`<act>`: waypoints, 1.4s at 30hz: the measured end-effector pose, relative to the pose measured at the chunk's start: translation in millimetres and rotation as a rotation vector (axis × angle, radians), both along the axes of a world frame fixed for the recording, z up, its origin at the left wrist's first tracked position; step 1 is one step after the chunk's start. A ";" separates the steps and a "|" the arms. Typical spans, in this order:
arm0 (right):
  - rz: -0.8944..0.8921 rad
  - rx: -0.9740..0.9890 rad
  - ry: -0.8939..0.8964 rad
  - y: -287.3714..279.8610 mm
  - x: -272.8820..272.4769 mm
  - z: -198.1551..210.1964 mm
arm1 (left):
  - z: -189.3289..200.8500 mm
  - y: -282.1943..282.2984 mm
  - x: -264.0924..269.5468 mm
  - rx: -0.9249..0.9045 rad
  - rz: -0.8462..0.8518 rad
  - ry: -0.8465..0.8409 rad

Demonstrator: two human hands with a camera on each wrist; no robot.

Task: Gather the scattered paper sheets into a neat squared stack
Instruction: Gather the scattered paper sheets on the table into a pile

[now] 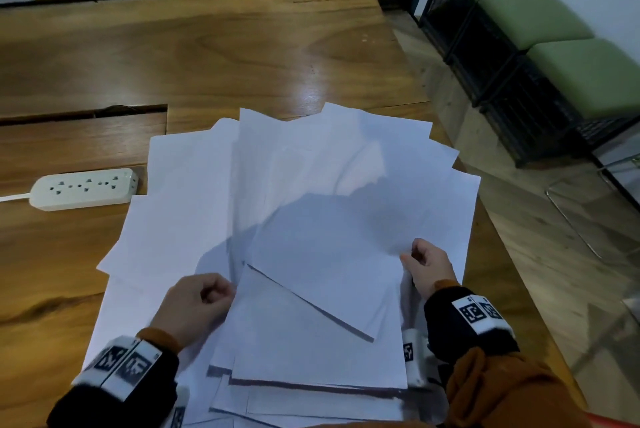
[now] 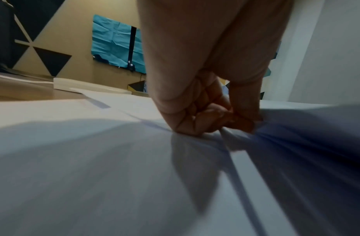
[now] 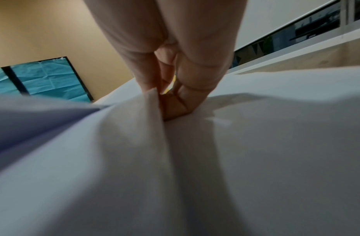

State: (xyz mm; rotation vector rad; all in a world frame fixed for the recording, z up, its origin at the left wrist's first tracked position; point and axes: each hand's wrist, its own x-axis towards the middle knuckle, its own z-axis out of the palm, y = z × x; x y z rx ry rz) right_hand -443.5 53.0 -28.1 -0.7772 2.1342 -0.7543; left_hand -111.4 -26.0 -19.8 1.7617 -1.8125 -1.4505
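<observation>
head view shows, nearest the person, a rough pile of paper sheets (image 1: 311, 368) at the near edge of the wooden table (image 1: 214, 57), its edges stepped and not yet flush. on top of it lies a skewed sheet (image 1: 322, 265), held at both sides. the left hand (image 1: 197, 303) has its fingers curled and pinches the sheet's left edge; the left wrist view shows thumb and fingertips (image 2: 207, 118) closed on a raised fold of paper. the right hand (image 1: 427, 266) pinches the right edge the same way, and in the right wrist view the paper ridges up between thumb and fingers (image 3: 175, 102).

beyond the hands, more sheets (image 1: 311, 157) fan out across the table, overlapping at many angles, the farthest corners pointing away from the person. a white power strip (image 1: 85, 188) sits on the table just left of the fan.

judging from this, the gathering is partly done: some sheets are collected near the person, but most of the spread is still to be drawn in, and nothing has been squared.
</observation>
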 end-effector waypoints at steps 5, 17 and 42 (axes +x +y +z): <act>0.000 -0.032 -0.038 4.7 0.2 -2.0 | 3.1 -0.6 18.5 0.080 -0.112 0.052; -0.146 0.015 0.214 -11.4 -10.7 13.0 | 1.5 -44.3 -33.8 0.009 0.188 -0.042; -0.097 0.024 -0.338 -31.8 -0.1 10.1 | -5.7 -50.4 -47.2 0.135 -0.053 0.113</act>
